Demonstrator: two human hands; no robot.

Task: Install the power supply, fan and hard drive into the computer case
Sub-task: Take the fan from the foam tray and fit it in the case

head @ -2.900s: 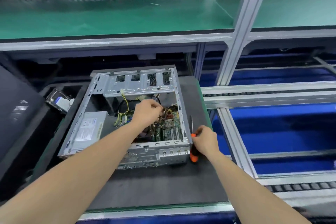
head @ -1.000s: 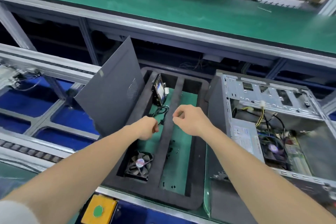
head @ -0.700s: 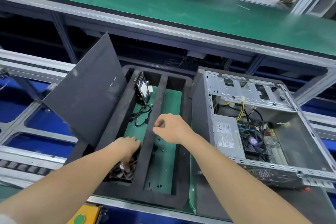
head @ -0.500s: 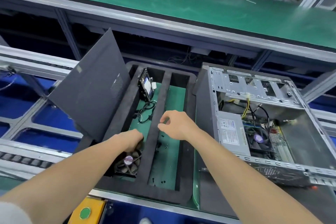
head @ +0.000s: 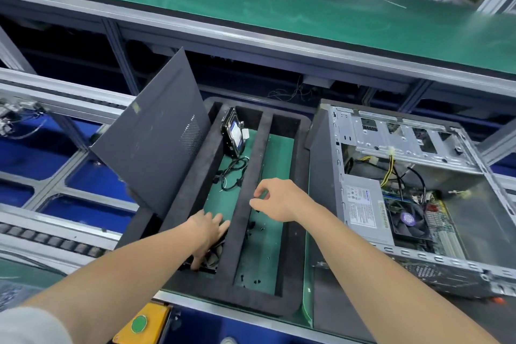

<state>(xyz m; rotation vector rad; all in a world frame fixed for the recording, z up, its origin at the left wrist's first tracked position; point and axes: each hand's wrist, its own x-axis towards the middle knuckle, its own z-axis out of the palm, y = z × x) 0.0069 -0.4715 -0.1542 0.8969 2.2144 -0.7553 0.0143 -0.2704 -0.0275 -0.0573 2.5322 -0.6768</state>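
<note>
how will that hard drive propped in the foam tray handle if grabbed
Hard drive stands tilted on edge in the foam tray, so a nudge probably tips it. Metal body: likely rigid, dense for its size.

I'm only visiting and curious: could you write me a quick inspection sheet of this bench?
Surface: dark mat under the open computer case; black foam tray beside it.
Job's things: power supply sits in the case; hard drive stands on edge at the far end of the tray's left slot; fan mostly hidden under the left hand.
Clutter: small black bits, perhaps screws, in the right slot; side panel leans against the tray.
Hands: left hand on the fan, grip unclear; right hand loosely curled above the tray, nothing seen in it.
Cables: black cable coiled in the left slot; yellow-black wires inside the case.
Surroundings: green conveyor belt behind; yellow box with green button nearby.
</note>
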